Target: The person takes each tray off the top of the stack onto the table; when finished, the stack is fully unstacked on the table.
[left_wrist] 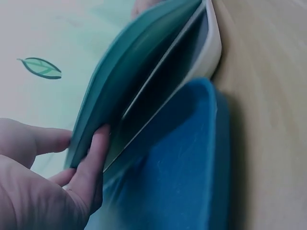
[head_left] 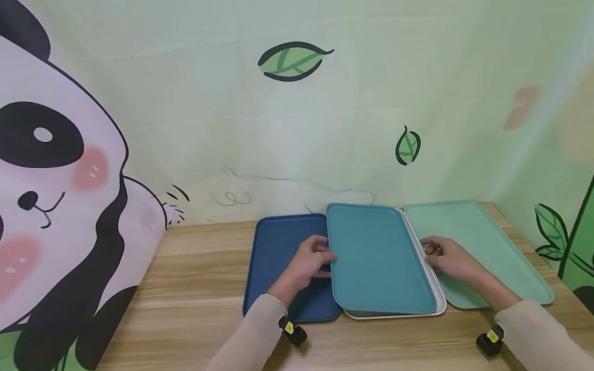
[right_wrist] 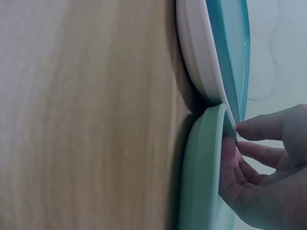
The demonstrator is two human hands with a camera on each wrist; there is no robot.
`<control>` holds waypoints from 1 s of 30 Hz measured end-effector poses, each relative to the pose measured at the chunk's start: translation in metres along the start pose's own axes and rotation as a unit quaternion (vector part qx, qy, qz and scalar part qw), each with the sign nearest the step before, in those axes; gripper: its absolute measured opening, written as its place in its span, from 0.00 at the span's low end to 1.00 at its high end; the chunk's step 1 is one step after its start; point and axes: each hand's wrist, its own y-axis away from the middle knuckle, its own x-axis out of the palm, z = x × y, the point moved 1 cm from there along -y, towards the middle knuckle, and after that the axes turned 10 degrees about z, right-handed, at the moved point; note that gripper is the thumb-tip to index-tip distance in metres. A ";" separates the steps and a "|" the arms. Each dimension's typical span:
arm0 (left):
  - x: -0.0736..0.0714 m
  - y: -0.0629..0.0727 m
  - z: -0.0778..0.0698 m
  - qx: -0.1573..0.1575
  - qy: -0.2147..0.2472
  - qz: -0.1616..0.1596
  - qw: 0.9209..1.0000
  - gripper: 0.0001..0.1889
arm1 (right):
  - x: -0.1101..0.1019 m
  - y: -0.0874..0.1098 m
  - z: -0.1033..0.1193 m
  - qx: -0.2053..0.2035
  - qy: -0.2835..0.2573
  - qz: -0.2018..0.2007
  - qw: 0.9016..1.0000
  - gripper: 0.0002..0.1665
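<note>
A teal tray [head_left: 378, 257] lies over a white tray [head_left: 438, 301], its left side lifted so a gap shows beneath it in the left wrist view. My left hand [head_left: 310, 263] pinches the teal tray's left edge, thumb above and fingers below. At the right side, my right hand [head_left: 451, 258] has thumb and fingers pinched at the white tray's rim [right_wrist: 204, 52]. A dark blue tray [head_left: 283, 268] lies under my left hand. Beneath my right hand is a mint green tray [head_left: 487, 257], its edge against the white tray.
The trays are on a wooden table [head_left: 199, 288]. Behind it hangs a pale green backdrop [head_left: 199, 103] with leaf drawings. A large printed panda [head_left: 106, 247] covers the left side.
</note>
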 end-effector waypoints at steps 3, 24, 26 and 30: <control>-0.001 0.002 0.001 -0.002 0.029 0.001 1.000 0.28 | 0.000 0.000 0.001 -0.006 0.012 -0.002 1.000 0.29; -0.098 0.054 -0.015 -0.016 -0.010 -0.035 0.999 0.28 | 0.000 0.000 0.001 -0.008 0.031 -0.006 0.999 0.28; -0.113 0.063 -0.019 -0.026 -0.015 -0.044 0.999 0.29 | 0.000 0.000 0.001 -0.008 0.031 -0.007 0.999 0.28; -0.142 0.080 -0.026 -0.043 -0.027 -0.057 0.997 0.31 | 0.001 -0.001 0.000 -0.007 0.035 -0.008 0.999 0.28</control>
